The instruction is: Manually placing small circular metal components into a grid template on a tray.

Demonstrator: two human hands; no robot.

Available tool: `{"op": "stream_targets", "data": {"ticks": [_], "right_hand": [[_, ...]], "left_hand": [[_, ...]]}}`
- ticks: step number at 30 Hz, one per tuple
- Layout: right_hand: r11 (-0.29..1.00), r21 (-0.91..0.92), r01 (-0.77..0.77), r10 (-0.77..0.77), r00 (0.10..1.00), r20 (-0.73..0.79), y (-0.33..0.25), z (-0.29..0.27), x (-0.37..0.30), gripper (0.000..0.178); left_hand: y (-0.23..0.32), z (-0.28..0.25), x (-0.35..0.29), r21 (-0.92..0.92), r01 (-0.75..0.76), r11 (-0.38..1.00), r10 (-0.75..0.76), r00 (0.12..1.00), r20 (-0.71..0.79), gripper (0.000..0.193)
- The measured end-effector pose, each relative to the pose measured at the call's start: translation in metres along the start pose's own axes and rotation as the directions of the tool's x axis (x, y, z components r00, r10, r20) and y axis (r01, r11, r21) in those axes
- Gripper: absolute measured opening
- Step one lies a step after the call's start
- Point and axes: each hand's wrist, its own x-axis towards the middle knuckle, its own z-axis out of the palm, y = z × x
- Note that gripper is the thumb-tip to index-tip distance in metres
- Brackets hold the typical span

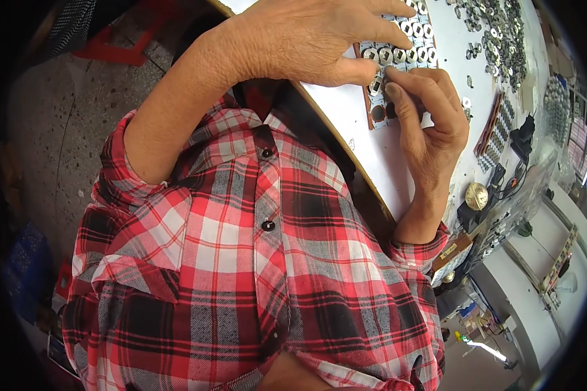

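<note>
A panel of small blue circuit boards [379, 122] lies on the white table, with rows of round silver metal pieces [398, 55] on it. Over the panel's left side stretches my left hand [300, 40], fingers apart and thumb tip beside one row. My right hand [430, 111] comes in from the right, its thumb and index finger drawn together at the panel. What lies between those fingertips, if anything, is too small to make out. Just left of them is another silver piece [375, 85]. Nearer me, the panel shows dark round spots [378, 113] without silver pieces.
Loose small metal parts [499, 39] are heaped at the far right of the white table [346, 107]. Another filled panel [494, 133] lies right of my right hand, near black cables [502, 186] and a round gold-coloured object [476, 196]. A red stool [114, 52] stands on the floor.
</note>
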Motion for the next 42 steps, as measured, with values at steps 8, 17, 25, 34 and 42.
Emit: {"op": "stream_targets", "data": {"ticks": [8,17,25,34,42], "right_hand": [[0.971,0.135,-0.198,0.196,0.980,0.029,-0.005,-0.004,-0.001,0.011],[0.913,0.299,-0.279,0.305,0.951,-0.043,0.011,-0.010,-0.007,0.010],[0.906,-0.192,-0.377,0.265,0.860,-0.437,0.073,-0.053,-0.002,0.015],[0.766,-0.600,-0.228,0.039,0.950,-0.311,0.078,-0.050,0.006,0.007],[0.813,-0.529,-0.243,0.098,0.953,-0.287,0.071,-0.046,0.016,0.013]], "left_hand": [[0.001,-0.002,0.002,0.001,0.014,1.000,-0.014,1.000,0.011,0.048],[0.013,-0.015,0.006,-0.064,0.116,0.991,-0.111,0.990,0.087,0.051],[0.014,-0.019,0.011,-0.072,0.141,0.987,-0.130,0.982,0.135,0.048],[-0.025,0.024,0.012,0.058,-0.510,0.858,0.483,0.763,-0.430,0.047],[-0.033,0.028,0.004,0.003,-0.441,0.897,0.408,0.827,-0.388,0.047]]}}
